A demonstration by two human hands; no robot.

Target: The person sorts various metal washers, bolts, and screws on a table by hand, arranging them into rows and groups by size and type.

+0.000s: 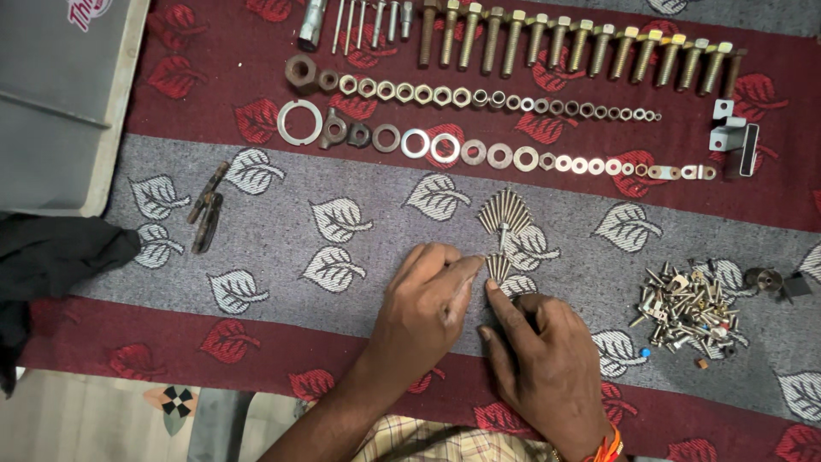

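My left hand (425, 301) and my right hand (539, 355) rest on a grey and maroon leaf-patterned cloth (282, 222), fingertips meeting at a small fan of short screws (498, 266). The left fingers press together beside the fan; the right forefinger points at its base. Neither hand visibly grips a screw. Just above lies a larger fan of longer screws (505, 210).
Across the top lie rows of bolts (581, 43), nuts (479, 96) and washers (505, 156), sorted by size. A loose heap of mixed screws (688, 308) sits at the right. A grey case (60, 94) and black cloth (51, 252) are at the left, with dark clips (207, 208) nearby.
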